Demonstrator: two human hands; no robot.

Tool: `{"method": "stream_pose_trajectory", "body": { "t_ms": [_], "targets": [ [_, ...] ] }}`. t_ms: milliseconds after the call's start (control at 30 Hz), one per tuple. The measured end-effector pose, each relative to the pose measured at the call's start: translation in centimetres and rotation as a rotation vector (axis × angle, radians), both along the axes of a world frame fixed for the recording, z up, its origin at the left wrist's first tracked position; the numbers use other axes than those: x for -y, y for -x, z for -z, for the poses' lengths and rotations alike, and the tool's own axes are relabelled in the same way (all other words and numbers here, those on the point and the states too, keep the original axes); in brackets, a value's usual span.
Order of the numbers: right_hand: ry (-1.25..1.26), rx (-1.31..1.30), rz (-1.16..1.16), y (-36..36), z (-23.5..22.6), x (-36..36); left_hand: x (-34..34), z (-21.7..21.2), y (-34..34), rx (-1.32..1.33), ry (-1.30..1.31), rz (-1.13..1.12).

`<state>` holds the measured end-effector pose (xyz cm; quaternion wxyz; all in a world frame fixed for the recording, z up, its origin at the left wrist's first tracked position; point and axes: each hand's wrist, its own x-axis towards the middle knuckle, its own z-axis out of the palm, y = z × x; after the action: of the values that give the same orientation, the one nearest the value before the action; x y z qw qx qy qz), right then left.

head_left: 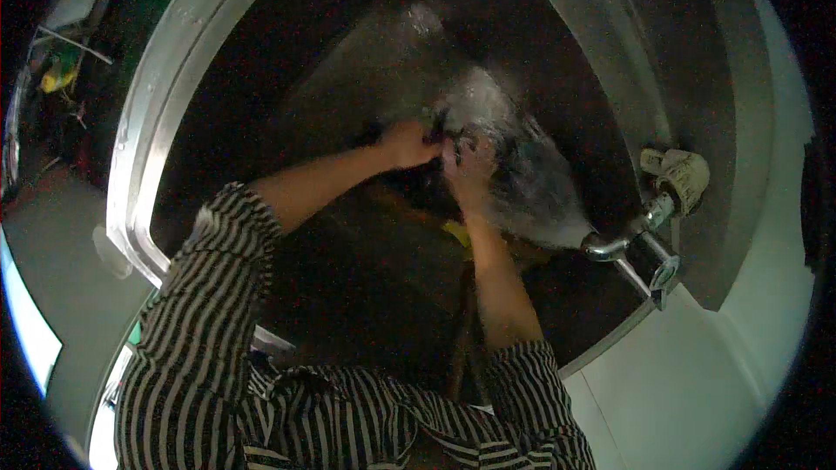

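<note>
Both my hands are close together over the middle of a dark sink [348, 287]. My left hand [411, 144] is curled, its fingertips against a dark, wet thing too dim to name. My right hand [470, 165] is bent over the same dark thing, right beside the left. A broad spray of water [544, 183] comes from the chrome faucet [605, 245] on the right and splashes over the right hand and beyond it. Under my right wrist shows a small yellow patch [456, 232] of something I cannot make out.
A pale cloth [684, 178] is wrapped round the pipe behind the faucet. The sink's metal rim [144, 157] curves up the left side. White tiles [653, 383] lie at the lower right. At the far left, dim clutter includes a yellow item [59, 80].
</note>
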<state>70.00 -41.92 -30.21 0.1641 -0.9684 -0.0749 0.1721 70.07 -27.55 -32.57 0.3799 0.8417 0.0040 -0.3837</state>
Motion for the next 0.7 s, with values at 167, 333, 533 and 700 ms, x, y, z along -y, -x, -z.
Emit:
{"method": "stream_pose_trajectory", "body": {
  "t_ms": [167, 333, 533, 700],
  "targets": [
    [-0.273, 0.026, 0.288, 7.2, 2.4, 0.0, -0.8, -1.6, 3.1, 0.790, -0.124, 0.115],
    [-0.257, 0.080, 0.535, 8.0, 7.5, -2.4, 1.5, 3.3, 5.1, 0.284, -0.087, 0.254],
    [0.036, 0.182, 0.220, 7.4, 6.9, -2.3, 0.7, 3.3, 5.0, 0.534, -0.113, 0.371],
    [0.052, -0.138, 0.096, 8.8, 7.0, 0.8, 2.6, 4.5, 8.3, 0.337, -0.154, 0.452]
  ]
}}
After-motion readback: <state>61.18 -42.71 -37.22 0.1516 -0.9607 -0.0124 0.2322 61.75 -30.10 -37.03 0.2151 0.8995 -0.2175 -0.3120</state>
